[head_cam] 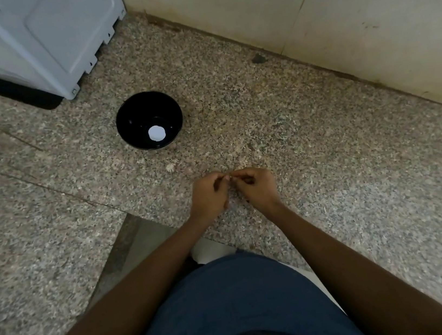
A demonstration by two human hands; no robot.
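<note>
A black bowl (pixel 133 120) stands on the speckled stone floor (pixel 327 166), with a white round piece (pixel 156 133) lying at its bottom. My left hand (pixel 208 196) and my right hand (pixel 256 188) meet in front of me, nearer than the bowl and to its right. Their curled fingertips pinch one tiny pale thing (pixel 228 178) between them; it is too small to identify. Both forearms reach out over my blue-clad lap.
A white appliance (pixel 34 37) stands at the back left on a black mat (pixel 4 87). A cream wall (pixel 335 17) runs along the back right. A dark spot (pixel 258 59) lies by the wall's base.
</note>
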